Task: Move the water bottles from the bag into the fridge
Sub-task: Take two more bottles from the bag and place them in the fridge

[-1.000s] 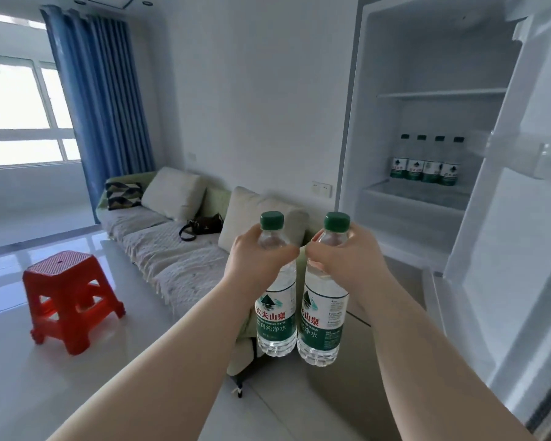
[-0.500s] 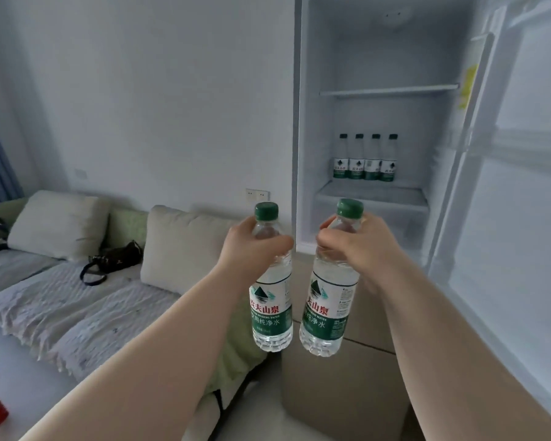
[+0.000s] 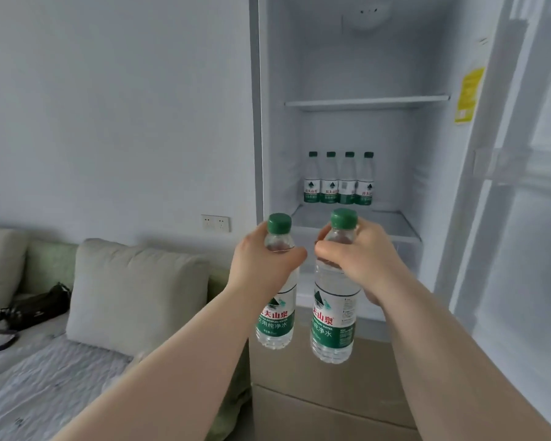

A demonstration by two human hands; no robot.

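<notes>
My left hand grips the neck of a clear water bottle with a green cap and green label. My right hand holds a second, matching bottle the same way. Both bottles hang upright, side by side, in front of the open fridge. Several identical bottles stand in a row at the back of the fridge's lower shelf. The upper shelf is bare. The bag is out of view.
The fridge door stands open on the right, with a door rack and a yellow sticker. A sofa with cushions and a black handbag sits at the left. A beige lower fridge front lies below the bottles.
My view has swung right and closer to the fridge; the window, curtain and red stool have left the view. Both hands keep their bottles and have risen toward the lower shelf.
</notes>
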